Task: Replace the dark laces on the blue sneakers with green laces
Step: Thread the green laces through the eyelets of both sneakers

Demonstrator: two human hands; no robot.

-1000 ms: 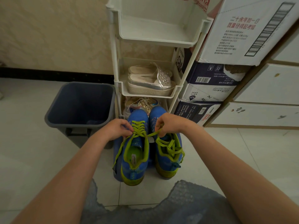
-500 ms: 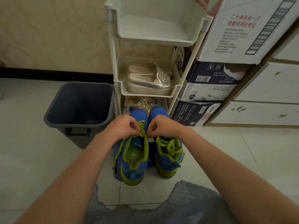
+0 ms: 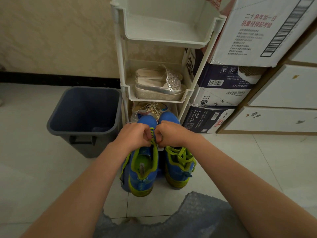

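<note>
Hands: drawn together since a second ago, when they stood apart with a green strand stretched between them; the left hand (image 3: 135, 134) and right hand (image 3: 171, 134) now sit almost knuckle to knuckle over the lacing.
Grip: both sets of fingers are curled, each pinching the green lace (image 3: 152, 133); which strand each holds is hidden behind the fingers.
Sneakers: the blue pair stands on the tiled floor (image 3: 51, 177), toes toward the white rack (image 3: 164, 40). The sneaker being laced (image 3: 142, 176) lies under the hands, a loose green end trailing down its outer side. The second sneaker (image 3: 178, 170), just beside it, already carries green lacing.
Dark laces: none visible on either shoe.
Meaning: the slack looks taken up, so the job is probably at the last crossings or the knot, late in the task.
Surroundings: a grey bin (image 3: 82, 109) beside the rack, silver shoes (image 3: 159, 86) on its middle shelf, stacked cartons (image 3: 223, 83) on the other side.
</note>
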